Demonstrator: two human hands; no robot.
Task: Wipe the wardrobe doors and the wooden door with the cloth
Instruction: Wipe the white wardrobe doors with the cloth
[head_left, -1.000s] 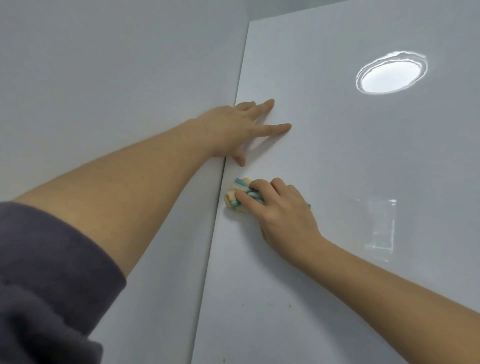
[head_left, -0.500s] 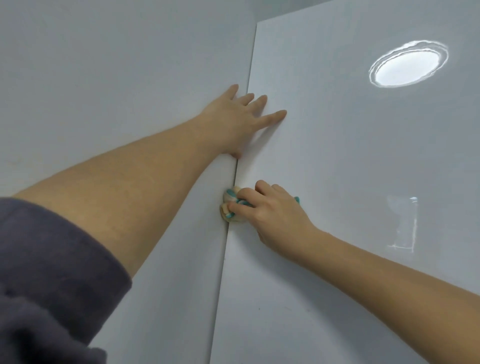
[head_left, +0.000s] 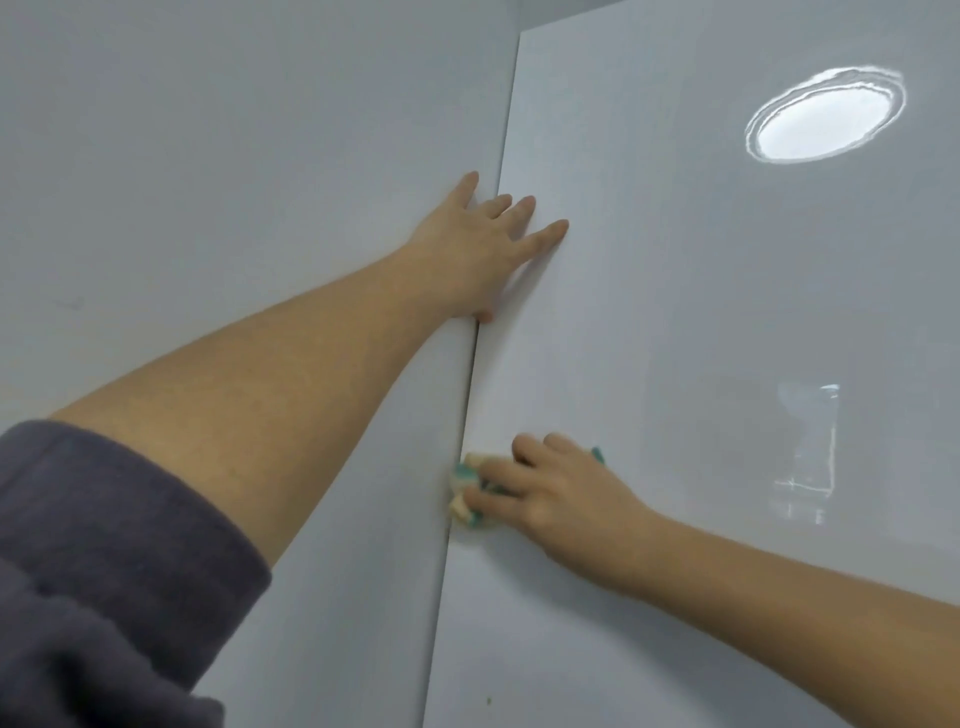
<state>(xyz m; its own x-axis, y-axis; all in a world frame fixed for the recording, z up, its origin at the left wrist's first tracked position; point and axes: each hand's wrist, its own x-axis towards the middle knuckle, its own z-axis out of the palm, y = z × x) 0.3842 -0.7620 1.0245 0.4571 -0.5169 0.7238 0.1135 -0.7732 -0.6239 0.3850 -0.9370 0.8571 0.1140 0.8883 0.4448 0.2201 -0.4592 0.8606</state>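
Cloth (head_left: 464, 496) in R hand (head_left: 563, 493), fingers curled, at door (head_left: 675, 322) edge; L hand (head_left: 467, 249) flat, fingers spread.

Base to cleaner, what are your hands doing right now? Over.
Left hand flat across the door seam, open. Right hand holds cloth at left edge of right wardrobe door. Nothing in the way.

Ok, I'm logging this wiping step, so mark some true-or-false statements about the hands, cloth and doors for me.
1. The right hand holds the cream-and-teal cloth against the glossy white right-hand wardrobe door. True.
2. The left hand also grips the cloth. False: it lies flat, fingers spread, across the seam higher up.
3. The cloth sits mid-door. False: it is at that door's left edge.
4. A bright oval light reflection shows on that door. True.
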